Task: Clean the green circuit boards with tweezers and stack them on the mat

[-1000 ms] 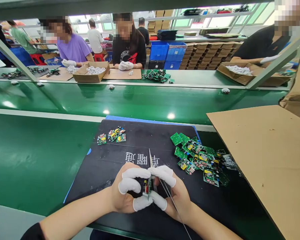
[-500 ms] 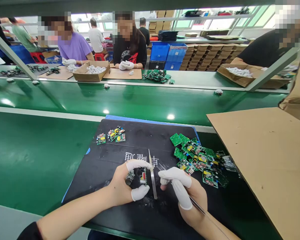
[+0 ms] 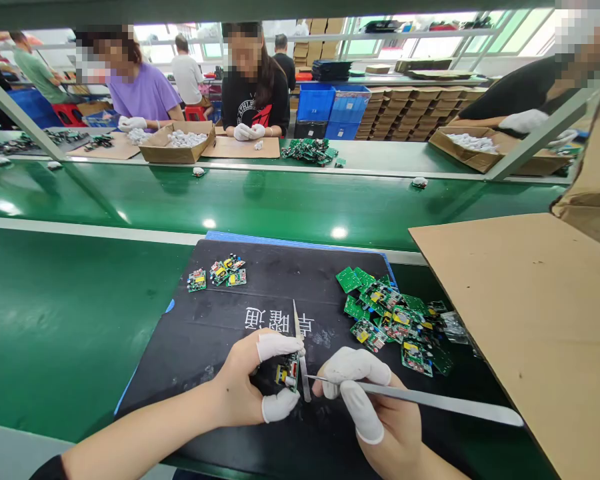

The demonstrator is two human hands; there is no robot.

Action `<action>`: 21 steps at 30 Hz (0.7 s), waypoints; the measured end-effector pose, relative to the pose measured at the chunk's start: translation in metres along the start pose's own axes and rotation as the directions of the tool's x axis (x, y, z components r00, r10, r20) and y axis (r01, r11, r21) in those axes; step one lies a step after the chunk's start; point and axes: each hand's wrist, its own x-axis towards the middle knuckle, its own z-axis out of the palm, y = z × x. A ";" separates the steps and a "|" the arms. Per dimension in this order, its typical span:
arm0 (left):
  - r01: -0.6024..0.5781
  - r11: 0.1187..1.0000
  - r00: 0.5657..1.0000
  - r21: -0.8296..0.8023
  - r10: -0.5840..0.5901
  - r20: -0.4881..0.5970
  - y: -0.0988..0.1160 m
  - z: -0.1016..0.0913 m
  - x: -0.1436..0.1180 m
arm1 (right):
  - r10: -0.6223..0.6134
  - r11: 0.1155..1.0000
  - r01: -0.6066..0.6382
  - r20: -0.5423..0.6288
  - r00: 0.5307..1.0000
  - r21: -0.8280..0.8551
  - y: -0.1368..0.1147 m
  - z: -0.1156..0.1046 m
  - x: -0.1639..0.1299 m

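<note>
Lower centre of frame: left hand [image 3: 253, 387] comes in from the lower left, forearm bare, white cots on thumb and forefinger. Those two fingers pinch a small board [image 3: 286, 372] on edge, just above the mat [image 3: 220, 333].

Right hand [image 3: 375, 407] enters from the bottom edge, also in cots. Its thumb and forefinger are pressed together on tweezers [image 3: 415, 397], which lie nearly level; the tip points left, close to the board (contact can't be judged), and the long end runs off toward the lower right.

A second thin metal tool [image 3: 300, 353] stands on the mat just right of the board, between the two hands.

Surface: black mat on a green bench. Small group of boards [image 3: 220, 272] at the mat's upper left; a larger pile [image 3: 395, 313] at centre right, beside a cardboard sheet [image 3: 530, 313]. A green conveyor [image 3: 280, 200] crosses mid-frame.

Room: workers seated across the top of the frame, gloved hands at cardboard boxes; blue crates [image 3: 330, 103] and stacked cartons behind.

Writing: white characters [image 3: 275, 321] printed on the mat, upside down from here, not legible.
</note>
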 end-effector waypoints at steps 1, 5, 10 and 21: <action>-0.022 1.000 1.000 0.008 0.022 0.016 0.001 0.000 0.001 | -0.001 1.000 0.001 0.008 1.000 0.007 0.000 0.001 -0.001; -0.108 0.993 0.993 0.049 0.106 0.058 0.003 -0.001 0.003 | -0.015 1.000 0.015 0.020 1.000 -0.003 0.000 0.005 -0.001; -0.172 0.981 0.984 0.093 0.167 0.061 0.002 -0.001 0.003 | -0.006 1.000 0.005 0.009 1.000 0.021 -0.004 0.007 -0.002; -0.196 0.971 0.981 0.135 0.194 0.026 0.005 0.002 0.002 | -0.019 1.000 0.019 -0.023 1.000 -0.023 -0.006 0.006 -0.003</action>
